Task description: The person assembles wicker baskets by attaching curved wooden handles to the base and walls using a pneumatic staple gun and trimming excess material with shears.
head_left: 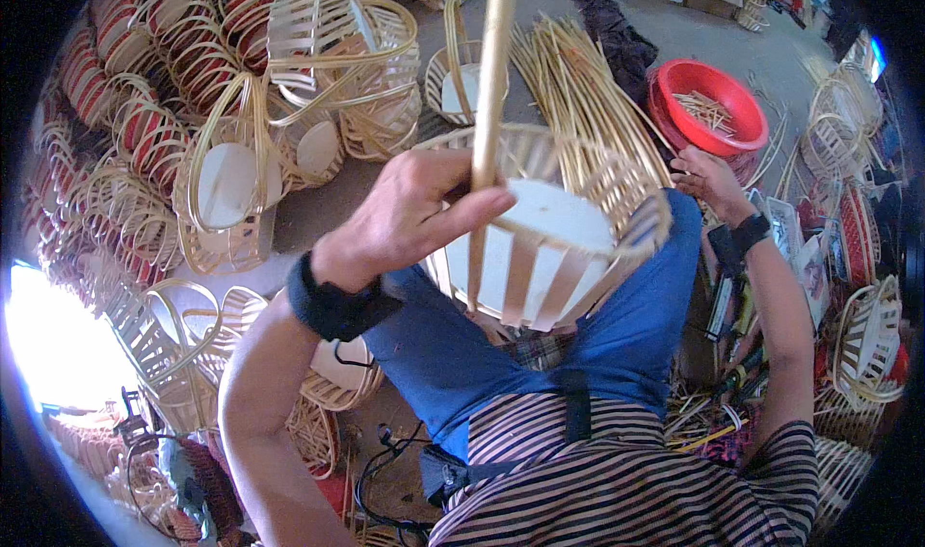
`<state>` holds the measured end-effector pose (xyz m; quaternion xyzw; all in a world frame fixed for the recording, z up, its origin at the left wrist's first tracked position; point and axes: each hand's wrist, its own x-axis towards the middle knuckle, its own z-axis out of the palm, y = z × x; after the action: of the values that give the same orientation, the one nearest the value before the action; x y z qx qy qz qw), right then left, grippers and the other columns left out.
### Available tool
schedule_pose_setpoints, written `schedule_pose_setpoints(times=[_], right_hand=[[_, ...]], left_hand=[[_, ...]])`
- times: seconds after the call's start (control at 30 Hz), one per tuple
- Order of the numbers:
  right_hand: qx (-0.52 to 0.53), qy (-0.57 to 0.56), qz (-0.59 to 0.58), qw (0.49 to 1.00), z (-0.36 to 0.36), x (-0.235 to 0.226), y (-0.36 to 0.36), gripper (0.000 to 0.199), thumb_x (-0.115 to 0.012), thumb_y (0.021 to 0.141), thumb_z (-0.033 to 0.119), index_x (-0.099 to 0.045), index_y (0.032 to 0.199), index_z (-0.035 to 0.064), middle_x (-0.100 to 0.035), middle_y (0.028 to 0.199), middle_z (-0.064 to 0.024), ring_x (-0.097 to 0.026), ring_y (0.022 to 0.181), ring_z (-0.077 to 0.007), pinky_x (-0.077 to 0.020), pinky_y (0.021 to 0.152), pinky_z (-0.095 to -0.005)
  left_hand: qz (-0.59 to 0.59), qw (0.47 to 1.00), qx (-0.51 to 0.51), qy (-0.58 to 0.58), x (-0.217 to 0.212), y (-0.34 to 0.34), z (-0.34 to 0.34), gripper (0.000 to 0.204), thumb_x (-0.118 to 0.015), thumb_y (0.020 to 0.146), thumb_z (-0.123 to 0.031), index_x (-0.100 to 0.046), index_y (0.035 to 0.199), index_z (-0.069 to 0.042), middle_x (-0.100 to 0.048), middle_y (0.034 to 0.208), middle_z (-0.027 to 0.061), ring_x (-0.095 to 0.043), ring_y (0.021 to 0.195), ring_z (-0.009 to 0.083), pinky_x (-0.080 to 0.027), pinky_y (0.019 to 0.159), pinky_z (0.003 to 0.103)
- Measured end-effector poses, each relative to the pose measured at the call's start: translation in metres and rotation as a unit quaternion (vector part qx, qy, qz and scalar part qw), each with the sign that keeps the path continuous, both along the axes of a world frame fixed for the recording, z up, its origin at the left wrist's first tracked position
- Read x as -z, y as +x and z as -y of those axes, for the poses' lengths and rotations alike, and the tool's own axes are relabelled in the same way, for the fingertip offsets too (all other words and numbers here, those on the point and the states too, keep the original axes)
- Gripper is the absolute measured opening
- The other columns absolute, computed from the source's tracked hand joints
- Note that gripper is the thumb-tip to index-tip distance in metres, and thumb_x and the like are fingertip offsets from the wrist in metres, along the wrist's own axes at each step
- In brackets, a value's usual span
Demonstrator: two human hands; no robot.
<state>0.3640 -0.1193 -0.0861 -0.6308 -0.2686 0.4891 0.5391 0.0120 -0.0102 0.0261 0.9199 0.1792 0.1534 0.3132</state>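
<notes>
A woven bamboo basket point(628, 250) with slatted sides and a white oval bottom rests across my lap. My left hand point(424, 210) is closed on a pale cane pole point(491, 60) at the basket's left side, thumb across it. The pole stands nearly upright, its upper end beyond the picture's edge and its lower end against the slats. Beyond the basket's right end, my right hand point(713, 183) has its fingers curled together beside a bundle of thin sticks point(578, 89). What those fingers hold, if anything, is too small to make out.
Stacked red basins point(713, 108) hold short sticks at the far right. Finished handled baskets point(226, 176) crowd the left, with piles of red and tan baskets point(125, 36) behind. Tools point(723, 306) lie by my right leg. A black cable point(371, 470) hangs near my left side.
</notes>
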Motion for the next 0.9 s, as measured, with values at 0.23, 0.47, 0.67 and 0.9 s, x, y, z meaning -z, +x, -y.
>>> schedule_pose_setpoints(times=[0.23,0.47,0.67,0.9], right_hand=[[-0.122,0.058,0.227,0.965,0.014,-0.012,-0.055,0.030,-0.051,0.076,0.025,-0.051,0.095,0.0015,-0.055,0.083,-0.0051,-0.052,0.072,-0.0113,-0.0420,0.064,-0.0225],[-0.201,0.235,0.438,0.844,0.014,-0.019,-0.112,0.036,-0.056,0.072,0.024,-0.049,0.096,-0.0018,-0.054,0.087,-0.0152,-0.053,0.081,-0.0256,-0.0407,0.072,-0.0312],[-0.246,0.211,0.452,0.831,-0.004,-0.019,-0.151,0.054,-0.062,0.060,0.043,-0.050,0.090,-0.0005,-0.053,0.081,-0.0165,-0.051,0.079,-0.0296,-0.0406,0.067,-0.0352],[-0.244,0.137,0.546,0.790,-0.003,-0.025,-0.166,0.054,-0.065,0.054,0.046,-0.050,0.080,0.0005,-0.052,0.075,-0.0143,-0.050,0.075,-0.0303,-0.0397,0.065,-0.0374]], left_hand=[[-0.101,0.983,-0.147,-0.048,0.047,0.058,0.004,0.037,-0.050,0.076,-0.035,-0.054,0.069,0.001,-0.051,0.051,0.0036,-0.048,0.046,0.0092,-0.040,0.046,0.025],[-0.112,0.941,-0.184,-0.259,0.066,0.063,0.015,0.038,-0.049,0.076,-0.033,-0.055,0.068,0.003,-0.051,0.049,0.0057,-0.052,0.045,0.0099,-0.041,0.043,0.023],[-0.046,0.945,-0.183,-0.266,0.065,0.055,0.017,0.034,-0.050,0.076,-0.035,-0.053,0.073,-0.002,-0.051,0.056,0.0021,-0.049,0.048,0.0069,-0.034,0.041,0.019],[-0.016,0.915,-0.222,-0.337,0.073,0.046,0.020,0.026,-0.052,0.076,-0.028,-0.051,0.072,-0.002,-0.046,0.055,-0.0013,-0.041,0.047,0.0050,-0.033,0.041,0.019]])
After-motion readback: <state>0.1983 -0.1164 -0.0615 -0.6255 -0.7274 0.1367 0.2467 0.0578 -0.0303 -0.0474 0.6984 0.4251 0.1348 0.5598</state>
